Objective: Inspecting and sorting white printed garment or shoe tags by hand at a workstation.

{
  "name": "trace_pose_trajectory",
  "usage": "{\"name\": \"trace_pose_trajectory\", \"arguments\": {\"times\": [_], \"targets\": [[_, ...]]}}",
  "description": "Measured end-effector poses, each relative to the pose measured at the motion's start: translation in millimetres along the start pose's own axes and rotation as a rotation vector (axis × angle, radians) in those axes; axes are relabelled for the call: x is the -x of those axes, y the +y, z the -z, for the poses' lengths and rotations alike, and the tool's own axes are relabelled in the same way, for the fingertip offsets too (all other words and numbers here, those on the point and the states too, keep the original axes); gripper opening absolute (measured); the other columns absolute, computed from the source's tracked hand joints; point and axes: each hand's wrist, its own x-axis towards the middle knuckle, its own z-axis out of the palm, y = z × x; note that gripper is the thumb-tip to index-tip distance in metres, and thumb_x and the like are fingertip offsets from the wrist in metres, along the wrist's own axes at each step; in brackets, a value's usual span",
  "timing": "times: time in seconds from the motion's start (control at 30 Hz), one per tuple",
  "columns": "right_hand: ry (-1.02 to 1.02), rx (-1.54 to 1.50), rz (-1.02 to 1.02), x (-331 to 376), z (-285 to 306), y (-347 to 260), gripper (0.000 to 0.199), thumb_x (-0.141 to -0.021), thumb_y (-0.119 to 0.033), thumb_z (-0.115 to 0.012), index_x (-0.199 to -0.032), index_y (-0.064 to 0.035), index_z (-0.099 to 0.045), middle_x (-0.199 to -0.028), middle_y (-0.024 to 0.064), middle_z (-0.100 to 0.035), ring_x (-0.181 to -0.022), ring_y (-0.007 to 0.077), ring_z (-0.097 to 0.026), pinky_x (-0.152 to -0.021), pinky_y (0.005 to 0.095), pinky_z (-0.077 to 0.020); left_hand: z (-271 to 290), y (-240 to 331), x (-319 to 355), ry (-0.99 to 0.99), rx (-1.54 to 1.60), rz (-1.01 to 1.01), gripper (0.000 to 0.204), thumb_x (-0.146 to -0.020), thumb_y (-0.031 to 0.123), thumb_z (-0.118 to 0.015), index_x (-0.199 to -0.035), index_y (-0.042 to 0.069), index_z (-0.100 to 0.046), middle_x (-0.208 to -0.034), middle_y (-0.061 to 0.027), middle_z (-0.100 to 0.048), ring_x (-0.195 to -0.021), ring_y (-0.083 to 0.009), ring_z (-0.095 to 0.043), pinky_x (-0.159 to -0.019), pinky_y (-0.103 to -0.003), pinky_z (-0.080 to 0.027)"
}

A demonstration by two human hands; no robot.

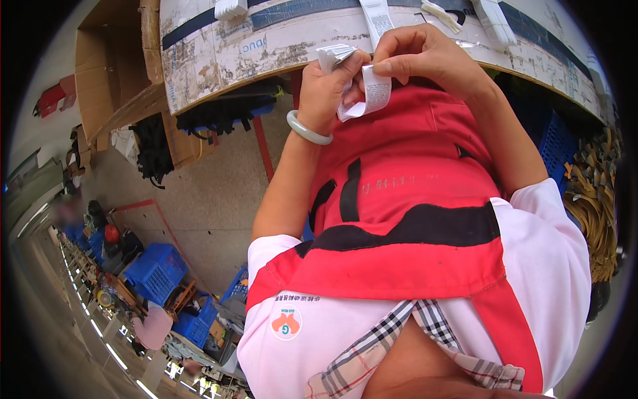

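Observation:
My left hand (322,93), with a pale bangle on its wrist, is closed around a folded stack of white labels (336,56) near the table's front edge. Between thumb and fingertips, my right hand (435,63) pinches a printed white label strip (378,90). The strip curls down and back towards my left palm, where its lower end is partly hidden by the fingers. Just beyond the hands, another printed white strip (377,18) lies on the table (279,53).
Bundles of white labels (494,23) and a small stack (230,8) lie on the taped, worn tabletop. A cardboard box (113,66) stands at left. Blue crates (156,271) are on the floor at lower left, near a seated person (153,327). Brown strips (595,199) hang at right.

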Motion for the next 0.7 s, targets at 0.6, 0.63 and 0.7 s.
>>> {"name": "trace_pose_trajectory", "arguments": {"times": [0.6, 0.63, 0.7], "targets": [[0.614, 0.704, 0.302, -42, 36, 38, 0.013, -0.082, -0.016, -0.073, -0.093, -0.0081, -0.073, -0.089, 0.0087, -0.059, -0.075, 0.0225, -0.06, -0.066, 0.0326, -0.0488, 8, -17, -8, -0.023, -0.133, -0.033, 0.016, -0.091, 0.013, -0.065, -0.102, 0.001, -0.064, -0.083, -0.0009, -0.059, -0.064, -0.0082, -0.055, -0.054, -0.019, -0.042], [0.596, 0.635, 0.259, -38, 30, 33, 0.013, -0.082, -0.015, -0.073, -0.093, -0.0082, -0.073, -0.088, 0.0087, -0.059, -0.074, 0.0223, -0.06, -0.065, 0.0325, -0.0487, 8, -17, -7, -0.016, -0.132, -0.031, 0.016, -0.091, 0.013, -0.065, -0.102, 0.001, -0.064, -0.083, -0.0009, -0.059, -0.064, -0.0082, -0.055, -0.054, -0.019, -0.042], [0.557, 0.664, 0.272, -29, 19, 26, 0.013, -0.081, -0.014, -0.073, -0.093, -0.0085, -0.073, -0.087, 0.009, -0.058, -0.073, 0.0219, -0.061, -0.065, 0.0324, -0.0488, 4, -13, -9, 0.167, -0.34, -0.327, 0.016, -0.088, 0.006, -0.068, -0.103, 0.001, -0.067, -0.086, -0.0001, -0.063, -0.064, -0.0042, -0.052, -0.054, -0.018, -0.039]]}}
